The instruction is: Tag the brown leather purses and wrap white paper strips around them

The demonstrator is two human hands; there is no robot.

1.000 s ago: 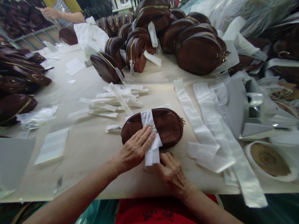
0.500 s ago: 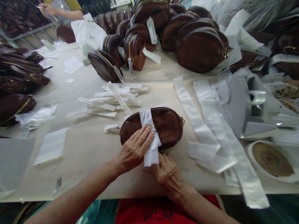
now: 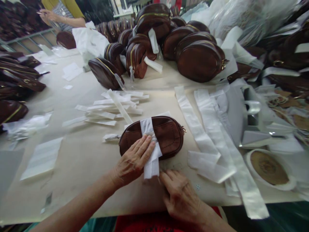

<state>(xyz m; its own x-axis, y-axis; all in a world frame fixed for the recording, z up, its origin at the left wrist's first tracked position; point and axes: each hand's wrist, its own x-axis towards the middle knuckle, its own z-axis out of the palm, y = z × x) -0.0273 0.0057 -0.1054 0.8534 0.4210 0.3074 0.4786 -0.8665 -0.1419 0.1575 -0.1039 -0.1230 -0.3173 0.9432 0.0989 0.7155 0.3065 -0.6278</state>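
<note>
Strips beyond bag (left hand atop); piled bags behind.

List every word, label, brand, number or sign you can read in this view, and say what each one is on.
No text is readable.
Red garment: dark lettering at the bottom edge, cut off and unreadable.
Brown disc within a white ring: dark mark, too blurred to read.
Tabletop: small bluish mark near the right hand, too small to make out.
Brown oval bag and the white strip across it: no lettering visible.
</note>
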